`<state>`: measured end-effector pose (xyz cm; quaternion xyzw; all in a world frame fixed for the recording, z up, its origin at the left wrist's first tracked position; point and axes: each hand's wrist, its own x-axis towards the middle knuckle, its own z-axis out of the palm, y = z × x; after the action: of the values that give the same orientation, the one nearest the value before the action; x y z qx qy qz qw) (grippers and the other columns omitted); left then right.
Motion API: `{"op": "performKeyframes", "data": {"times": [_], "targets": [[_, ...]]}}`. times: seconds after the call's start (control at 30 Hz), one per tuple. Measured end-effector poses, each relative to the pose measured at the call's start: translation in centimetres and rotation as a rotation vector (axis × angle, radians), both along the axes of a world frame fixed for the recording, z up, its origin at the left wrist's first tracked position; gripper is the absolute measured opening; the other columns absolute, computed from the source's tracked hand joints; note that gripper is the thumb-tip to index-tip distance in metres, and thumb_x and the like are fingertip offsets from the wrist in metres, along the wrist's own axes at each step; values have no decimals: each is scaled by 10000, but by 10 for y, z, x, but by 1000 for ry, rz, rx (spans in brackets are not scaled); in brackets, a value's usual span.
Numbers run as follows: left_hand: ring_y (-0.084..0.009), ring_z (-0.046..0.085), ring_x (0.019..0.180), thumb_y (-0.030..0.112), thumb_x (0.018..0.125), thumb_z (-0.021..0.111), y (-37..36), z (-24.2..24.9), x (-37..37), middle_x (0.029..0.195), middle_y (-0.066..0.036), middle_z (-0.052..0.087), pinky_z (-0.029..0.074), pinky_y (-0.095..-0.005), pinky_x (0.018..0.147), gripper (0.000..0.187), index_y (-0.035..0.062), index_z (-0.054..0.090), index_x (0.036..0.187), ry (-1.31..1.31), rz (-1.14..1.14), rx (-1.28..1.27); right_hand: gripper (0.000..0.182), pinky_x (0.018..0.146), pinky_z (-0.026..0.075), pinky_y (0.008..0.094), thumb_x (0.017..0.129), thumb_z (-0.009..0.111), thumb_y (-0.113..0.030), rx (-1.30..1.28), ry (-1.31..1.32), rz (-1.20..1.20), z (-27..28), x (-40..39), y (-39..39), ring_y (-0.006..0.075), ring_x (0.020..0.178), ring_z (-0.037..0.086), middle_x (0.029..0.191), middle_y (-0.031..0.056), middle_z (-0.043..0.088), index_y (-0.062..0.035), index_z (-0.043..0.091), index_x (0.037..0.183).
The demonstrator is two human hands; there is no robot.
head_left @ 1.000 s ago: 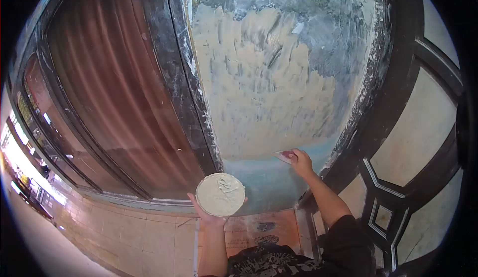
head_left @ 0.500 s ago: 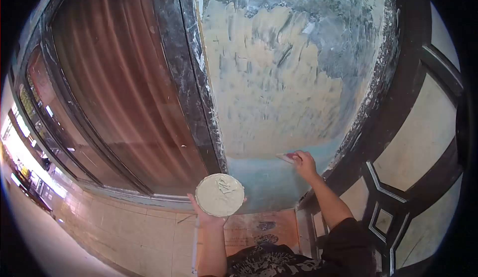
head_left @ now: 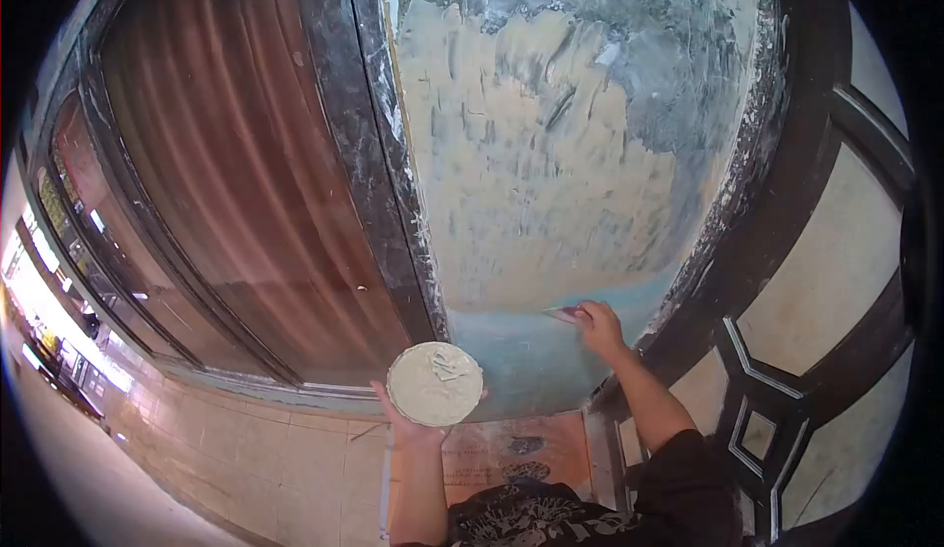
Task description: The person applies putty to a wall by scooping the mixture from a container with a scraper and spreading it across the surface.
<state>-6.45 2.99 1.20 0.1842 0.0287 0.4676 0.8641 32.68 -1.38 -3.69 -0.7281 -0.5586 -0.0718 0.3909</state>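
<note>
A round tub of pale putty [head_left: 435,384] rests in my left hand [head_left: 418,431], whose fingers wrap round it from below and the sides. The putty surface is smooth apart from some scraped marks near the top. My right hand [head_left: 600,328] is closed on a putty knife [head_left: 564,314], its blade pointing left against the wall [head_left: 521,345]. The blade lies right at the lower border of the beige putty coat [head_left: 521,212]. Beneath that border the wall is bare blue-green; higher up, grey patches show through.
To the left stands a dark-framed window with a reddish-brown curtain [head_left: 226,173] behind it. A dark panelled door [head_left: 816,281] closes off the right side. Orange printed cardboard [head_left: 482,458] lies on the floor below, beside beige tiles [head_left: 305,458].
The putty knife has tilted slightly in my right hand, with the hand staying almost in place at the coat's lower border. My left hand and the tub have barely moved.
</note>
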Motion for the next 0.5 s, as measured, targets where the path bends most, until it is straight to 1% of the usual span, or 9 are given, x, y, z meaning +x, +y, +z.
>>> {"op": "performKeyframes", "data": {"times": [0.17, 0.27, 0.3, 0.37, 0.43, 0.5], "targets": [[-544, 419, 1390, 929, 843, 307, 1, 0, -4, 1582, -228, 373, 358, -856, 1005, 1054, 180, 334, 1583, -6, -9, 4, 219, 840, 533, 475, 949, 680, -211, -55, -2, -31, -1, -13, 9, 389, 957, 646, 1004, 151, 712, -90, 703, 1131], [-537, 427, 1385, 932, 842, 303, -1, 2, -6, 1578, -228, 378, 364, -851, 1003, 1059, 175, 336, 1581, -2, -6, 10, 215, 820, 532, 468, 946, 689, -214, 78, 50, -97, 15, -12, 13, 396, 933, 649, 971, 170, 706, -78, 707, 1111], [-534, 431, 1383, 935, 840, 298, -2, 2, -6, 1575, -229, 382, 369, -847, 1002, 1070, 164, 338, 1580, -7, -4, 15, 215, 820, 532, 468, 946, 689, -214, 76, 51, -94, 13, -10, 12, 396, 933, 649, 971, 170, 706, -78, 707, 1111], [-537, 435, 1377, 940, 835, 299, -3, 0, -9, 1574, -230, 384, 374, -844, 1000, 1086, 149, 338, 1578, 3, 19, -1, 206, 817, 529, 469, 950, 685, -201, 168, 84, -21, 10, -5, 8, 398, 918, 647, 967, 175, 706, -65, 705, 1104], [-540, 440, 1371, 944, 830, 300, -4, -2, -11, 1573, -230, 385, 379, -840, 999, 1102, 134, 337, 1576, 11, 43, -17, 190, 813, 528, 472, 949, 680, -174, 158, 61, -3, 4, -8, 2, 396, 922, 644, 963, 175, 705, -51, 703, 1091], [-543, 442, 1368, 952, 821, 304, -4, -1, -12, 1573, -230, 386, 381, -835, 1003, 1129, 115, 333, 1577, -4, 35, 1, 180, 814, 526, 478, 948, 677, -164, 10, 39, 8, -5, -11, 0, 393, 937, 643, 980, 166, 710, -50, 705, 1084]]}}
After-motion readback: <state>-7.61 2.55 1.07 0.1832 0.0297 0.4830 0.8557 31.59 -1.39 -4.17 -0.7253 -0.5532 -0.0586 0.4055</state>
